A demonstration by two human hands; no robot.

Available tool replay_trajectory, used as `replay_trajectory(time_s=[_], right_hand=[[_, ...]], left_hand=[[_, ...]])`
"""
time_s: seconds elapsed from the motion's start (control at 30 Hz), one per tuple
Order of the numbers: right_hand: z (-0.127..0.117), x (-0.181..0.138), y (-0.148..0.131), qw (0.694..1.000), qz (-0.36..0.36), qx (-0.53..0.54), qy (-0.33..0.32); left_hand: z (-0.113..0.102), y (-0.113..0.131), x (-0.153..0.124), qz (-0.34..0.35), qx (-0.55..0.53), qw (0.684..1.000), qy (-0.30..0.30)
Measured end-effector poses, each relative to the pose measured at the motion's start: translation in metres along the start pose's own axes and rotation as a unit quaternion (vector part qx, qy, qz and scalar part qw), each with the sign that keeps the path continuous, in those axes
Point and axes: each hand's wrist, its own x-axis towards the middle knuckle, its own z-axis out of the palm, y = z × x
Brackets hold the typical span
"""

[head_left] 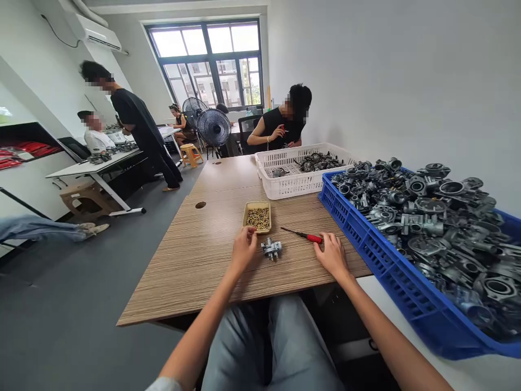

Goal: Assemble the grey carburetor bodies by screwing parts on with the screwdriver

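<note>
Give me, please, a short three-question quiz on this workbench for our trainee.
1. True or false: the red-handled screwdriver lies on the table beside the right hand.
2. Which holds the brass screws: A white basket, B small tan tray, C blue crate?
3. What lies between the left hand and the right hand?
Key: 1 true; 2 B; 3 the small metal part.

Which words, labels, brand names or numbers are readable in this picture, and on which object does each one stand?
No text can be read anywhere.
The screwdriver, the small tray of screws and the metal part show no marking.
The blue crate and the white basket bear no label.
The air conditioner on the wall: any badge is too small to read.
</note>
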Motion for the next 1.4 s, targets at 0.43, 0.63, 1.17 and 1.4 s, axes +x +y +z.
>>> replay_trajectory(time_s=[0.43, 0.63, 1.17, 1.4], right_hand=[[0.000, 0.004, 0.000, 1.000, 0.006, 0.014, -0.021], [0.000, 0.006, -0.002, 0.999, 0.020, 0.027, -0.024], [-0.002, 0.007, -0.003, 0.999, 0.031, 0.035, -0.026], [-0.002, 0.007, -0.003, 0.999, 0.029, 0.033, -0.022]], left_hand=[[-0.002, -0.023, 0.121, -0.001, 0.223, 0.942, -0.251], [0.005, -0.022, 0.133, -0.016, 0.260, 0.921, -0.291], [0.002, -0.008, 0.136, -0.029, 0.229, 0.948, -0.220], [0.009, 0.000, 0.133, -0.032, 0.191, 0.958, -0.211]])
